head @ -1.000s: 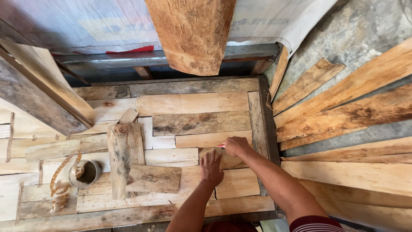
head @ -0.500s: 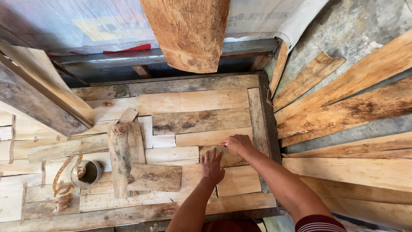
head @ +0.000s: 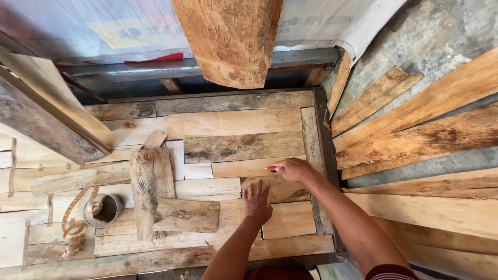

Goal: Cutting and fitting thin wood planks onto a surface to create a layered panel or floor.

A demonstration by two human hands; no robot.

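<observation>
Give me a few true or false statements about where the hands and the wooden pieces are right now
1. The left hand lies flat on the dark short wooden board. True.
2. The right hand grips a small red-tipped marking tool. True.
3. The round grey metal tin sits beside the right hand. False: it stands far off on the left side of the patchwork wooden panel.
4. Both hands are lifting a plank. False: both are down on the panel.

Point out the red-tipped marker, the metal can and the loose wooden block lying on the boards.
red-tipped marker [head: 272, 168], head view, on its red tip beside the right hand [head: 291, 168].
metal can [head: 104, 210], head view, on its rim.
loose wooden block [head: 150, 186], head view, on its top face.
</observation>
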